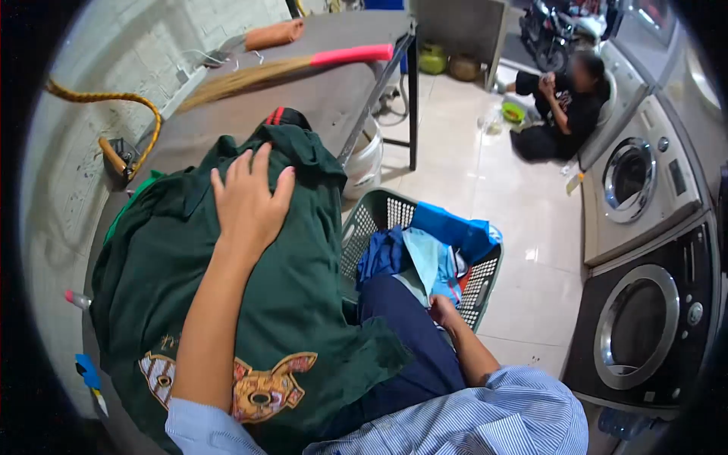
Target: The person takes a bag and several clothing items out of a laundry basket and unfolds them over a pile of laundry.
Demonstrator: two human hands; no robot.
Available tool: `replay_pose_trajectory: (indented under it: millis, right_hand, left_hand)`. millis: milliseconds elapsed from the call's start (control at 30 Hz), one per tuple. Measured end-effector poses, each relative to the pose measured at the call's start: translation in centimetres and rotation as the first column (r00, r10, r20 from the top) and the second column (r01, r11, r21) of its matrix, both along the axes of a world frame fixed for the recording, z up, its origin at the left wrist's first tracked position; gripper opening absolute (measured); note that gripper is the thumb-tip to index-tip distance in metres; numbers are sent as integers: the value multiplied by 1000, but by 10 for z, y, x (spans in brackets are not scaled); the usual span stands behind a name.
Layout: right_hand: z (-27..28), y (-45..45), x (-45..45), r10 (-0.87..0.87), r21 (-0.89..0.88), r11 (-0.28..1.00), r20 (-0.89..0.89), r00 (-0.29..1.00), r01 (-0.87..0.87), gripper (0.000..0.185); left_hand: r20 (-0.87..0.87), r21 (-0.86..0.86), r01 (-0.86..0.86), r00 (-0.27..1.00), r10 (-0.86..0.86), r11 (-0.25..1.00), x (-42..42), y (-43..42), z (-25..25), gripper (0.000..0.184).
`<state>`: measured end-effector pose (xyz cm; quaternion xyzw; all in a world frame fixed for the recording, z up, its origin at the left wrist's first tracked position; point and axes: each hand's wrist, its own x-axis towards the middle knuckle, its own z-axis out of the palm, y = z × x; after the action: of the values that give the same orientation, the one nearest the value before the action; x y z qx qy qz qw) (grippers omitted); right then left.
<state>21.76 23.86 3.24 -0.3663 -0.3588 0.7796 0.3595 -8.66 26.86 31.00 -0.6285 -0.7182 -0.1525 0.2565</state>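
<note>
A dark green shirt (303, 250) lies spread over the near part of a table, with an animal-shaped patch (262, 394) at its lower end and a red-striped collar at the far end. My left hand (254, 193) rests flat on the upper part of the shirt, fingers apart. Low beside my knee, my right hand (446, 312) is at the rim of a dark green laundry basket (485, 292), its fingers curled by the light blue clothes (425, 258). What it holds, if anything, is hidden. Blue clothes (381, 252) also lie in the basket.
A pink-handled broom (349, 54) lies across the far table. Behind the basket stands a white bucket (365, 163). Washing machines (637, 334) line the right side. A person (572, 106) sits on the floor near a green bowl (513, 113). A yellow rope (114, 96) hangs at left.
</note>
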Motion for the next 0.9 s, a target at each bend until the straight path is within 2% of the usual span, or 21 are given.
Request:
replay_pose_trajectory:
  millis: [133, 200, 233, 300, 333, 367, 433, 467, 500, 567, 633, 667, 800, 833, 900]
  right_hand:
    - [66, 5, 8, -42, 85, 995, -57, 998, 46, 9]
    - [102, 8, 7, -63, 97, 993, -86, 994, 72, 11]
    - [115, 5, 10, -71, 104, 991, -100, 993, 81, 13]
    - [139, -4, 13, -74, 131, 987, -126, 989, 91, 16]
    - [153, -11, 15, -71, 149, 985, -119, 990, 89, 16]
    - [170, -17, 16, -30, 225, 973, -96, 995, 51, 14]
    - [206, -29, 13, 54, 366, 930, -47, 997, -33, 11]
    - [220, -37, 13, 97, 429, 900, -18, 995, -80, 10]
    - [232, -48, 13, 107, 433, 897, -12, 994, -92, 10]
    - [254, -68, 13, 212, 561, 801, 59, 975, -208, 6]
    - [275, -82, 11, 299, 672, 672, 137, 945, -310, 3]
    - [282, -87, 10, 303, 677, 667, 137, 943, -312, 3]
    - [304, -101, 0, 249, 935, 277, 155, 956, -223, 8]
    - [311, -104, -3, 245, 940, 268, 148, 958, -214, 8]
    - [322, -112, -7, 345, 958, 265, 10, 939, -108, 9]
  left_hand:
    - [-46, -197, -205, 979, 200, 959, 22, -2, 15, 51]
    - [-150, -172, -335, 938, 312, 926, 38, 3, 6, 49]
    - [-275, -107, -379, 900, 339, 919, 55, -1, 1, 47]
    - [-303, -157, -272, 928, 216, 949, 96, -18, -7, 43]
    - [-130, -278, -26, 991, -11, 960, 121, -44, 7, 33]
    - [145, -413, 152, 984, -100, 898, 145, -67, 19, 28]
    - [527, -412, 476, 820, -222, 777, 165, -105, 19, 30]
    - [649, -409, 585, 726, -227, 700, 169, -116, 15, 36]
    - [653, -402, 580, 724, -223, 708, 167, -127, 14, 36]
    - [808, -128, 690, 489, -328, 713, 156, -153, 15, 34]
    - [866, 167, 716, 222, -448, 678, 145, -175, 21, 33]
    - [863, 170, 712, 225, -452, 681, 142, -183, 24, 33]
    - [916, 382, 679, -184, -358, 628, 132, -207, 36, 33]
    - [913, 382, 684, -176, -367, 622, 127, -210, 36, 33]
    - [878, 381, 695, -65, -474, 610, 117, -217, 31, 34]
